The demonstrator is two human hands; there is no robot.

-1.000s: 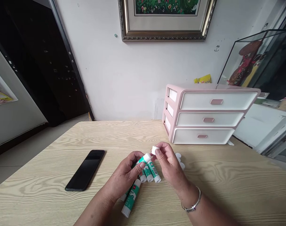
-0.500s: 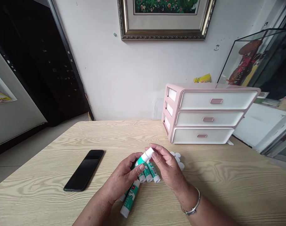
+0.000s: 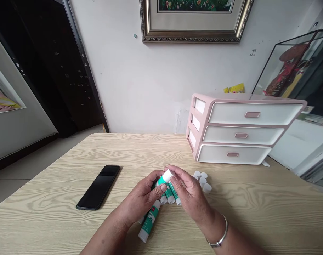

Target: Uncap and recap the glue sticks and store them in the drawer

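Note:
My left hand (image 3: pixel 145 193) is closed around the body of a green-and-white glue stick (image 3: pixel 161 181), its thumb lying along the near side. The stick tilts up to the right, above the table. At its upper end, the fingers and thumb of my right hand (image 3: pixel 189 189) pinch the white cap (image 3: pixel 168 175). Below my hands lie several more glue sticks. One glue stick (image 3: pixel 150 221) points toward me under my left hand, partly over another. Others are half hidden between my hands. Several loose white caps (image 3: pixel 207 188) rest just beyond my right hand.
A black phone (image 3: pixel 99 187) lies to the left on the wooden table (image 3: pixel 44 219). At the back right stands a pink-and-white drawer unit (image 3: pixel 241 134), with a yellow packet (image 3: pixel 236 88) behind its top. The wall carries a framed picture (image 3: pixel 190 37).
The white end of the held glue stick shows shorter now, its cap sitting lower against the green body. My right fingers have closed further over it. The whole view has shifted slightly.

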